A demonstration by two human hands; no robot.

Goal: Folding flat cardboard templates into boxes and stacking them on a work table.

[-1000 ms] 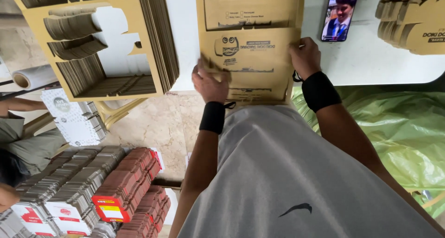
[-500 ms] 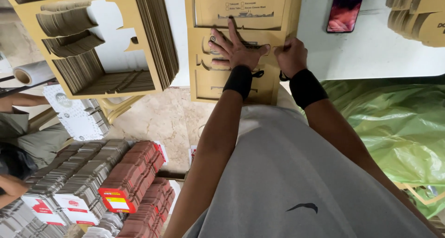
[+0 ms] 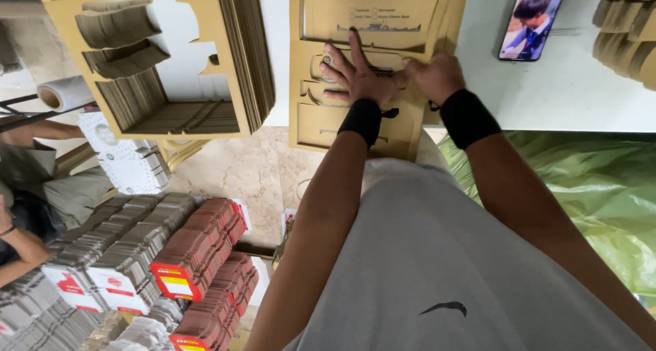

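Since the earlier frames, both hands have moved up the die-cut cardboard sheet (image 3: pixel 369 64) from its near edge to its middle and now sit close together on the punched shapes. Nearest the camera: grey shirt, both forearms, a black wristband on each wrist. Left hand (image 3: pixel 355 74) lies flat on the sheet, fingers spread and pointing away, palm down, gripping nothing. Right hand (image 3: pixel 434 77) is curled into a loose fist, knuckles up, pressing on the sheet just beside the left hand; whether it pinches any cardboard, cannot tell. Sheet lies on top of a stack at the near edge of the white table (image 3: pixel 574 98), overhanging it slightly. Green plastic sheeting (image 3: pixel 588 187) lies below the table on the right. Lower left, on the floor: rows of flattened cartons (image 3: pixel 184 255), red and grey. Further off: punched-out cardboard frames (image 3: pixel 157 57) stacked on the left, a phone (image 3: pixel 529 19) on the table showing video.
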